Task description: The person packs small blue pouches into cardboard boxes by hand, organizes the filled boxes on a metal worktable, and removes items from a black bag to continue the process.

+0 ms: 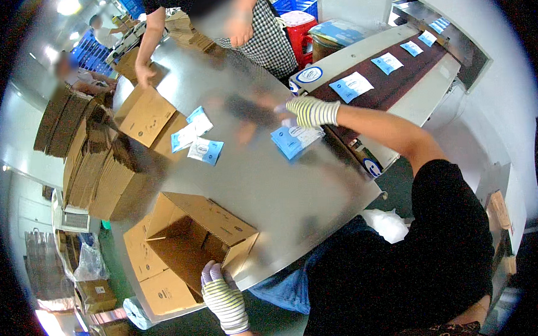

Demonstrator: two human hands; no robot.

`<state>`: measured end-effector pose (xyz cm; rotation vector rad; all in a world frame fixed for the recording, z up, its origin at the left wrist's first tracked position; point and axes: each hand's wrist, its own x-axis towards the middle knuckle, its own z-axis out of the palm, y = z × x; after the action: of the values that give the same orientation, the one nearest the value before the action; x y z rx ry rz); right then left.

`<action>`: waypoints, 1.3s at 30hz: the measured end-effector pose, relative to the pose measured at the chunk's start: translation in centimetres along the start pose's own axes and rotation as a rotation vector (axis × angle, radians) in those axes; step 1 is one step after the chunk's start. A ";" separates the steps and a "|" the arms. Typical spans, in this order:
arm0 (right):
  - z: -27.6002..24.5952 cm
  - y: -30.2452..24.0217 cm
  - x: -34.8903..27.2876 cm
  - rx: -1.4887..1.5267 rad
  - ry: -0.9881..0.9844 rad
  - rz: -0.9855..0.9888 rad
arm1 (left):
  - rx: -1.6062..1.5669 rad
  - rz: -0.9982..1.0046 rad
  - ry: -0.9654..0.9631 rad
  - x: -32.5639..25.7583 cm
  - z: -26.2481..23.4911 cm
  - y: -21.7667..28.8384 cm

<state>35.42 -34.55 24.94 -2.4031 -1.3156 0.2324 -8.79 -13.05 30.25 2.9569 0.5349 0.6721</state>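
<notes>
My left hand (224, 297), in a striped knit glove, grips the near edge of an open cardboard box (188, 242) at the front left of the metal table. The box is tilted, its flaps spread, and I see no pouches inside. My right hand (311, 112), gloved alike, reaches across beside the conveyor with its fingers stretched to the left. Just below it lies a blue-and-white pouch (289, 145), perhaps more than one; I cannot tell whether the hand touches it. Several similar pouches (205, 151) lie loosely grouped farther left.
A dark conveyor belt (390, 75) at the right carries several spaced pouches. Stacks of folded cartons (112, 173) stand at the left. Across the metal table (271, 221), a person in a checked apron (264, 44) reaches toward another carton (146, 116). A red stool (300, 33) stands behind.
</notes>
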 end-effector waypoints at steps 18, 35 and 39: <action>-0.5 0.7 7.2 -0.358 -0.851 0.023 | 0.106 0.043 -0.178 1.0 0.1 -0.4; 2.9 -17.8 -2.6 0.819 -0.162 -0.625 | 0.327 0.017 -0.069 -2.2 1.8 3.8; 1.5 -26.8 0.4 0.410 0.163 -1.034 | 0.343 0.024 -0.073 -2.4 2.1 4.1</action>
<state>14.44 -20.85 34.69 -1.1681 -1.9810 -0.0012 -8.58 -17.69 27.94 3.2944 0.6708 0.5161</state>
